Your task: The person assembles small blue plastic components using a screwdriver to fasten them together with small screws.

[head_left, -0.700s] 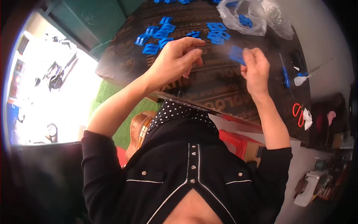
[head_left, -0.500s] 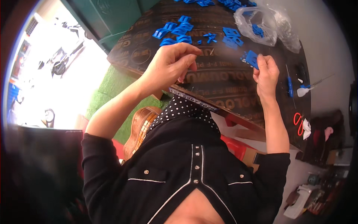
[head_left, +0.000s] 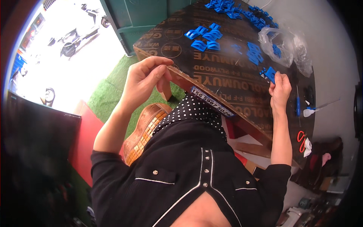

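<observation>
- The right hand (head_left: pixel 280 90) pinches a blue piece (head_left: pixel 270 75) between thumb and fingers, toward the worktop's (head_left: pixel 223 72) right edge; the fingertips cover its near end.
- Small pale specks beside that piece are too blurred to identify.
- The left hand (head_left: pixel 145 79) is by the front edge, near the left corner; thumb and index fingertip nearly meet, and whether anything thin sits between them cannot be told.
- Curved blue pieces (head_left: pixel 212 35) lie toward the left edge, flat blue pieces (head_left: pixel 254 55) farther right; small bits between are smeared.
- A clear plastic bag (head_left: pixel 287 56) near the right edge partly veils its blue contents.
- The picture's top cuts off a blue heap (head_left: pixel 225 8) at the far edge.
</observation>
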Tool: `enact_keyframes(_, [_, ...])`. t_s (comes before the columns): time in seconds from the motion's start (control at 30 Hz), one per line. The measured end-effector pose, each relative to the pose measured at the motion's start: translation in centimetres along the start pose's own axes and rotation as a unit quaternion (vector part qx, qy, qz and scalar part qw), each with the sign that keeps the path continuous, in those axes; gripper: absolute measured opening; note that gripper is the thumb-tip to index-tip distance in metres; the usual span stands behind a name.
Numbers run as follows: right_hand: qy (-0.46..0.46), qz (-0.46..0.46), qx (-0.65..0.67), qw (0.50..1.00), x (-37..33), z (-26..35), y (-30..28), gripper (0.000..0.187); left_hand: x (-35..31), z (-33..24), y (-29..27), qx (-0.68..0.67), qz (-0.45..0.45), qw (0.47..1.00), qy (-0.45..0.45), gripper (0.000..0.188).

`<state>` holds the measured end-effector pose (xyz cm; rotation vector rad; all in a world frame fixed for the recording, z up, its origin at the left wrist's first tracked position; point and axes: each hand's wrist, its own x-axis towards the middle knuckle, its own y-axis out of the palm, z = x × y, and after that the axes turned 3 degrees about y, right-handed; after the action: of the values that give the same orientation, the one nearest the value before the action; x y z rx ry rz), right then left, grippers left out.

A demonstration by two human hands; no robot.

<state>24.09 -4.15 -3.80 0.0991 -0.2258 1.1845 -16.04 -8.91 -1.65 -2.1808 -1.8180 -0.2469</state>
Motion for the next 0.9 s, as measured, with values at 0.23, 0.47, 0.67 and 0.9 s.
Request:
enact_keyframes(0.23, [0.011, 0.012, 0.001, 1.0, 0.4, -0.7, -0.1, 0.025, -2.4, 2.0, -2.0, -0.019, -0.067, 0.997, -0.021, 0.028])
enact_keyframes(0.47, [0.017, 0.022, -0.009, 1.0, 0.4, -0.7, -0.4, 0.024, -3.6, 2.5, -3.0, -0.04, -0.103, 0.993, -0.031, 0.024])
enact_keyframes(0.67, [0.016, 0.015, -0.015, 1.0, 0.5, -0.8, -0.2, 0.024, -3.7, 2.4, -3.2, -0.008, -0.101, 0.995, -0.027, 0.025])
enact_keyframes(0.9, [0.012, 0.019, -0.008, 1.0, 0.7, -1.2, -0.5, 0.024, -3.7, 2.0, -3.4, -0.003, -0.103, 0.995, -0.02, 0.025])
